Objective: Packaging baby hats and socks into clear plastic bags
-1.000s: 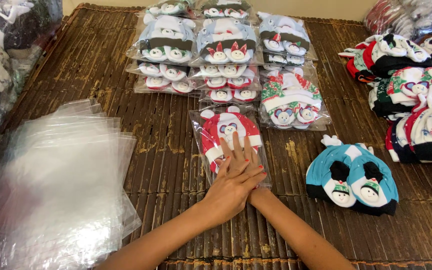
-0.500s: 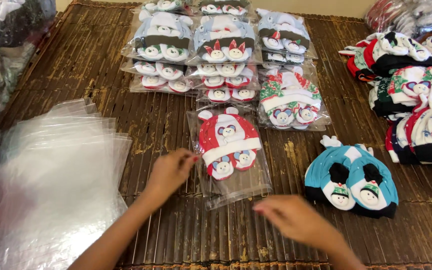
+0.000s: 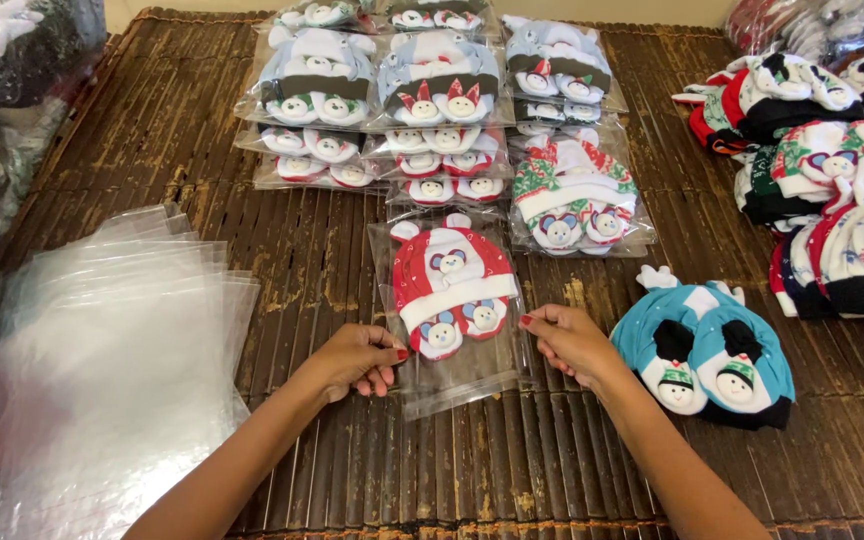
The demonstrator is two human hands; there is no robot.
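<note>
A clear plastic bag [image 3: 462, 385] lies on the dark slatted mat [image 3: 352, 250] in front of me. Inside it is a red and white baby hat set [image 3: 449, 285] with small animal faces. My left hand [image 3: 357, 358] pinches the bag's lower left edge. On the lower right edge, my right hand [image 3: 572, 340] grips the bag the same way. The bag's open end points towards me.
A stack of empty clear bags [image 3: 102, 360] lies at the left. Several bagged hat sets [image 3: 432, 100] are laid in rows at the back. A loose blue hat set [image 3: 707, 345] sits right of my right hand. Unbagged sets [image 3: 832, 180] are piled at the far right.
Both hands lay pressed flat together on the bag a second ago. They lifted, moved apart, and now hold the bag's left and right edges.
</note>
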